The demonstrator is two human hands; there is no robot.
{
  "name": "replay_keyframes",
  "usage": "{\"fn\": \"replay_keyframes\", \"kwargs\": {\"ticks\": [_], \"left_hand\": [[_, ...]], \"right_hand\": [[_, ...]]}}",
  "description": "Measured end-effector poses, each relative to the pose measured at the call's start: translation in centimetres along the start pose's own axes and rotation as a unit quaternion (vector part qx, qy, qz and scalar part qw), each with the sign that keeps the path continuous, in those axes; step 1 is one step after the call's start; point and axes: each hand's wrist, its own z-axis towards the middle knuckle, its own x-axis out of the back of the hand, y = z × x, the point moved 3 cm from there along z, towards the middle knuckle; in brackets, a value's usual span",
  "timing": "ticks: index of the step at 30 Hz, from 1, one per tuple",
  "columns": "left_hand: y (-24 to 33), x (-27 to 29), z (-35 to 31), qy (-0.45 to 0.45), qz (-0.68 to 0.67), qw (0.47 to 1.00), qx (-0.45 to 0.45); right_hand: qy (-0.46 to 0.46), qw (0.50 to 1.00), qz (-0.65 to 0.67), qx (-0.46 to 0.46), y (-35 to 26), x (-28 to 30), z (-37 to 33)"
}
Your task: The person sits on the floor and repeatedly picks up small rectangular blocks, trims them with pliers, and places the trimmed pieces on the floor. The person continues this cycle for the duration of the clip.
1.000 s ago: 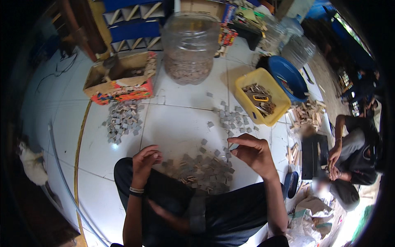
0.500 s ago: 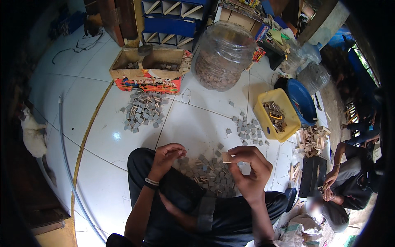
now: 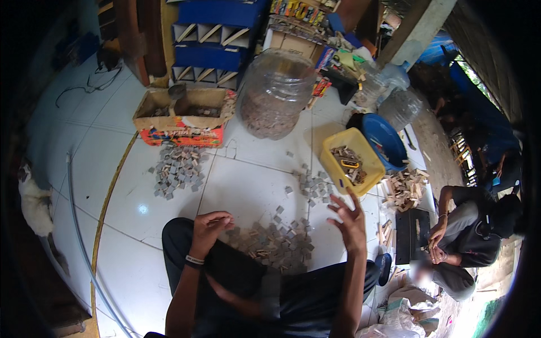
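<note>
On a clock centred in the view: between seven and eight, left hand (image 3: 211, 228) by the bent knee (image 3: 176, 231), thumb and fingertips drawn together, impossible to tell whether around a piece. At four, right hand (image 3: 350, 222), fingers spread, apparently nothing in its grasp. At six, between both hands, main pile of small grey square pieces (image 3: 279, 242), close against the dark trousers.

Possible trouble: pieces scattered by a shifting knee or low wrist; yellow tub (image 3: 369, 183) at three jolted, given fingertips overlapping its near corner in view, contact unclear.

Underneath, white tiled floor (image 3: 251, 191) with dark joints. At nine, second grey heap (image 3: 177, 172); at ten, open carton (image 3: 183, 136); near twelve, clear plastic jar (image 3: 279, 93), partly filled; between three and four, seated person (image 3: 470, 195).
</note>
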Motion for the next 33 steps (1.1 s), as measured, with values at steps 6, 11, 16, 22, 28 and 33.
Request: {"fn": "replay_keyframes", "kwargs": {"ticks": [6, 11, 16, 22, 28, 33], "left_hand": [[0.3, -1.3, -1.1, -0.078, 0.118, 0.990, -0.026], [-1.0, -5.0, -5.4, -0.204, 0.088, 0.970, 0.094], [-0.8, -6.0, -5.7, -0.218, 0.107, 0.962, 0.122], [-0.7, -6.8, -5.6, -0.235, 0.128, 0.956, 0.120], [-1.0, -5.8, -5.3, -0.166, 0.177, 0.964, 0.112], [-2.2, -4.6, -4.2, -0.057, 0.127, 0.989, 0.055]], "right_hand": [[-0.159, 0.981, -0.050, -0.095, 6.6, -5.3, -6.8], [-0.150, 0.971, -0.184, 0.000, 11.2, -11.5, -11.4], [-0.184, 0.969, -0.159, -0.045, 11.0, -10.2, -12.4], [-0.179, 0.978, -0.085, -0.068, 12.8, -9.3, -13.6], [-0.092, 0.936, -0.338, 0.016, 10.5, -8.4, -12.5], [0.115, 0.936, -0.296, 0.156, 0.3, -2.0, -11.7]]}}
